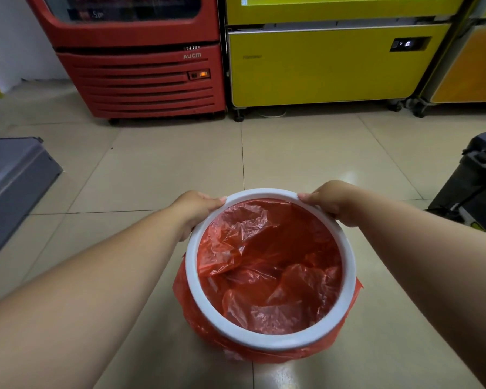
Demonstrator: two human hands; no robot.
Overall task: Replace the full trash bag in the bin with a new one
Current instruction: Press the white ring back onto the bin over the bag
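A round bin lined with a thin, crinkled red plastic trash bag point(270, 265) stood on the beige tiled floor point(157, 169), close in front of the person and near the floor's lower edge in the view. A white plastic ring point(192, 287) sat around the bin's mouth, pinning the bag so that its loose edge spilled out below the ring and covered the bin's outside wall. The bag's inside looked slack and wrinkled, with nothing plainly lying in it. Both bare forearms reached forward to the far side of the ring. The left hand point(194, 209) was closed on the ring at its far-left part, fingers curled under and thumb on top; the right hand point(331, 202) gripped the ring at its far-right part in the same way. Further out, a grey box-like object point(11, 181) lay at the floor's left edge and a dark bin point(477, 178) stood at its right edge. Beyond these, at the floor's far edge, stood a red cooler cabinet point(141, 80) with slatted vents and, beside it, a yellow cabinet on castors point(320, 71).
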